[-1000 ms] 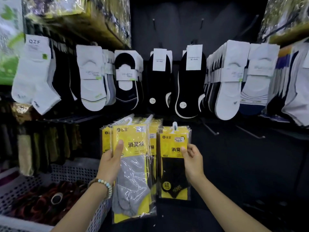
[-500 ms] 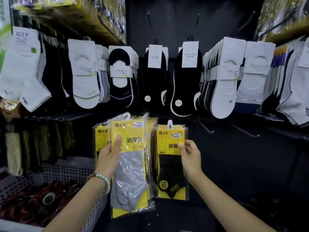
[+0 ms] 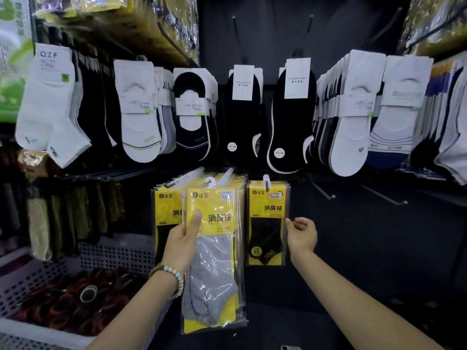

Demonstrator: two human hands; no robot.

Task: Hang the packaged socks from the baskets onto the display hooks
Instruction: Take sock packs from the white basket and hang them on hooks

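From the head view, the left hand (image 3: 183,245) gripped a grey sock pack (image 3: 213,258) with closed fingers, below the hooks. The right hand (image 3: 300,234) hung loosely open, holding nothing, beside the hung black sock pack (image 3: 267,221). The grey pack's hanger could miss its crowded hook (image 3: 226,174) and slip.

The white sock label (image 3: 51,62) at upper left reads "QZF". The yellow sock packs (image 3: 267,198) carry "达足" and "消臭袜".
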